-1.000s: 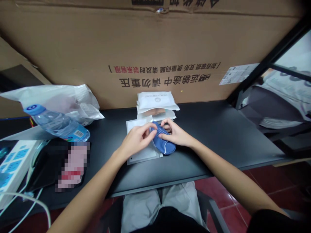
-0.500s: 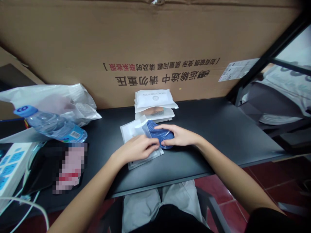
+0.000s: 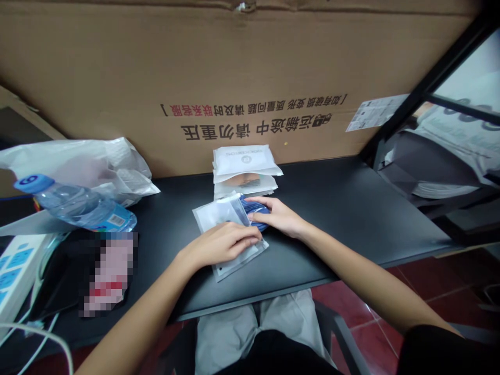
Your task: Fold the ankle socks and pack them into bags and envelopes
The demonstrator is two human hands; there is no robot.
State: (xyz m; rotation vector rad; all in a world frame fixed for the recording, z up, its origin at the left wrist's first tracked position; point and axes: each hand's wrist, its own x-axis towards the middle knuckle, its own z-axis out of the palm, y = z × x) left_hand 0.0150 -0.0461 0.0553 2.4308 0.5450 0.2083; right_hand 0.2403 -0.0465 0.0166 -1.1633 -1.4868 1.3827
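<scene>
A translucent plastic bag (image 3: 209, 212) lies on the black desk, its mouth facing right. My left hand (image 3: 224, 242) rests across it, fingers bent and gripping the edge at the mouth. Folded blue cloth with thin pale stripes (image 3: 253, 208) sits partly inside that mouth; its far end is hidden in the bag. My right hand (image 3: 282, 217) is closed around the outer end of the cloth, thumb on the near side and fingers over the far side. Just behind stands a stack of similar printed bags (image 3: 246, 161).
A large cardboard box (image 3: 242, 62) walls off the back of the desk (image 3: 328, 203). On the left are a water bottle (image 3: 78, 204), a white plastic bag (image 3: 128, 172), a power strip (image 3: 17, 263) and cables. Black metal framing (image 3: 429, 94) rises at the right.
My right hand has moved left with the blue cloth, and less of it shows outside the bag. My left fingers have flattened over the bag's mouth. The view has shifted slightly.
</scene>
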